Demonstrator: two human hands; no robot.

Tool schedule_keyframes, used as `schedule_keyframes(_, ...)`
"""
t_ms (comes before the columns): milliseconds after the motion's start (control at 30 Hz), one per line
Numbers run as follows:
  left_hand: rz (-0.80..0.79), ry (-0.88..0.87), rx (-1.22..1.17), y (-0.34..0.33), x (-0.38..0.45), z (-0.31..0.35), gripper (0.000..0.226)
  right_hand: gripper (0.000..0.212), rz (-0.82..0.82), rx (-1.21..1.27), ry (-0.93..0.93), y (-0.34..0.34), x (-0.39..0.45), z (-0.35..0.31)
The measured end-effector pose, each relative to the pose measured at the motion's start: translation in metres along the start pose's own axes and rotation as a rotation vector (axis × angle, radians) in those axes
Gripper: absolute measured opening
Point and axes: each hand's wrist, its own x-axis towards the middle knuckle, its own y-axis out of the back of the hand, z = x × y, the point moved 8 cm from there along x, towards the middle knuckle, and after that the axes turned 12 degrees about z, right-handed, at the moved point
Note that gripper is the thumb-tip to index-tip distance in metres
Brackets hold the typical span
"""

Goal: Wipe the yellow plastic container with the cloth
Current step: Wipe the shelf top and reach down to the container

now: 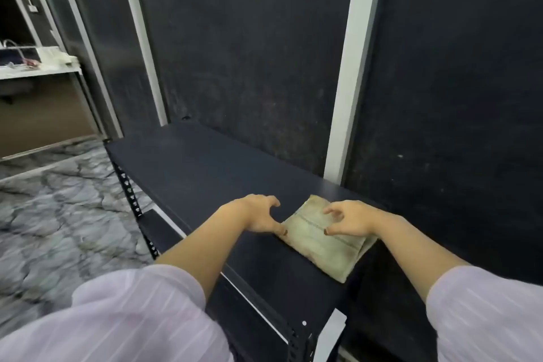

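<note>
Cloth: a folded, pale greenish cloth (pixel 323 239) lies flat near the front edge of a dark worktop (pixel 205 167), squared up and within easy reach, probably laid ready for the wiping.
Container: the yellow plastic container is nowhere in view (neither on the worktop nor in either hand), so the wiping itself appears not yet begun.
Left hand: the left hand (pixel 258 214) sits just beside the cloth's left edge, fingers loosely curled and spread, gripping nothing; its thumb tip reaches the cloth's near-left corner.
Right hand: the right hand (pixel 349 222) hovers over or rests on the cloth's top, fingers loosely bent, holding nothing; actual contact cannot be told.
Setting: black wall panels (pixel 249 53) behind, marbled floor (pixel 58 214) to the left.
</note>
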Motion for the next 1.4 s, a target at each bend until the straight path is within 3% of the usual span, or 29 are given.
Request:
schedule_keyframes(133, 0.006, -0.024, 0.064, -0.019, 0.007, -0.014, 0.087, 0.061, 0.052, -0.030, -0.004, -0.016, 0.010, -0.003)
schedule_keyframes(300, 0.037, -0.077, 0.129, -0.041, 0.014, -0.021, 0.101, 0.074, 0.251, -0.170, 0.009, -0.030, 0.012, -0.003)
schedule_keyframes(467, 0.131, -0.122, 0.155, -0.056, 0.016, -0.024, 0.105, 0.068, 0.458, -0.081, -0.021, -0.040, 0.001, 0.002)
schedule_keyframes(733, 0.274, -0.140, 0.059, -0.065, 0.014, -0.032, 0.099, 0.084, 0.439, -0.109, -0.010, -0.041, 0.002, 0.002)
schedule_keyframes(1067, 0.302, -0.144, 0.025, -0.064, 0.015, -0.035, 0.105, 0.044, 0.552, -0.085, 0.021, -0.038, -0.005, -0.009)
schedule_keyframes(1400, 0.324, -0.152, 0.019, -0.061, 0.014, -0.033, 0.113, 0.032, 0.616, -0.025, -0.103, -0.028, -0.018, -0.005)
